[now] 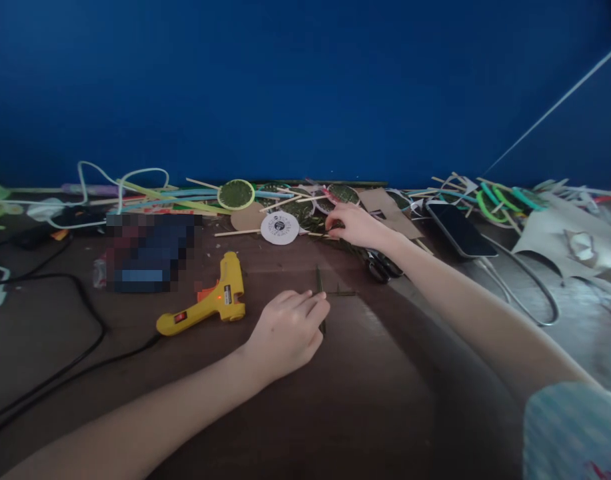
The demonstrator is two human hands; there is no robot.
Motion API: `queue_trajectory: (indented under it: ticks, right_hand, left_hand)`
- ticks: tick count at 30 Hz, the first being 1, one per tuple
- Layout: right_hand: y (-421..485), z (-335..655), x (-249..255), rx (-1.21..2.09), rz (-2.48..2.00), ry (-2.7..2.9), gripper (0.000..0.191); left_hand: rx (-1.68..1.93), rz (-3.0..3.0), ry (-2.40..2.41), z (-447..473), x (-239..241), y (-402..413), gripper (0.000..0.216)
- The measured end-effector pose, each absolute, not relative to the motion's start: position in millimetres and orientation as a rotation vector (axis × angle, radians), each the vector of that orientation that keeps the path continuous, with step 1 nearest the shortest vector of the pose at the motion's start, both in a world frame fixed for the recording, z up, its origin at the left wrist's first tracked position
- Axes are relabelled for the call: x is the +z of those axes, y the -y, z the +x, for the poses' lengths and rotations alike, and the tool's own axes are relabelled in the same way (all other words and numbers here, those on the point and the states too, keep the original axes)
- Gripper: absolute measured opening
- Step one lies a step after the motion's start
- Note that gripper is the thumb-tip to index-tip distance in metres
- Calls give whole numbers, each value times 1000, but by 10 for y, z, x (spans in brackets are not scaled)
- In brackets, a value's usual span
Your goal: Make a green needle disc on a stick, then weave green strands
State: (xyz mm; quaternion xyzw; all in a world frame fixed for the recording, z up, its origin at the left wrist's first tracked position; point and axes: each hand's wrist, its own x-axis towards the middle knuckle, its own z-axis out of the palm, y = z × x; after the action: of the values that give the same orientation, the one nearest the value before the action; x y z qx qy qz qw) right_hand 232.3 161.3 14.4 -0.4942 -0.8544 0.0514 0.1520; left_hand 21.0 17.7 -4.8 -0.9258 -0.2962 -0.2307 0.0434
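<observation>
My left hand [288, 330] is closed around a thin dark green stick [319, 277] low over the brown table. A smaller green piece with short side bits [344, 293] juts to the right of that stick; whether the two are joined I cannot tell. Farther back, my right hand [360, 225] has its fingers curled down at the edge of a heap of craft pieces. What its fingertips hold, if anything, is hidden. Near that hand are a white printed disc on a stick [280, 229], a green round piece with a pink edge [344, 194], and black scissor handles [382, 267].
A yellow glue gun [230, 293] lies left of my left hand, its cord trailing left. Behind it is a blurred-out dark object [155, 253]. A phone [460, 229] with a cable lies at right, near brown paper [560, 240]. The craft heap lines the blue wall [305, 87].
</observation>
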Motion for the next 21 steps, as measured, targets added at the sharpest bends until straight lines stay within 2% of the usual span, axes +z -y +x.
queue_trajectory:
  ticks: [6, 10, 13, 17, 21]
  right_hand:
    - [-1605, 2315, 199, 301, -1424, 2400, 7]
    - [-1591, 2302, 210, 409, -1460, 2189, 4]
    - [-1602, 2306, 243, 539, -1307, 1980, 1]
    - [-1594, 2313, 379, 765, -1143, 1704, 13]
    - [-1499, 2278, 489, 867, -1160, 1602, 17]
  left_hand:
    - [-698, -2838, 880, 210, -42, -175, 24]
    - [-686, -2840, 879, 207, -45, -178, 25]
    - [-690, -2840, 880, 205, -55, -179, 26]
    - [-682, -2840, 877, 204, -64, -181, 25]
    - [-672, -2833, 854, 209, -69, -174, 24]
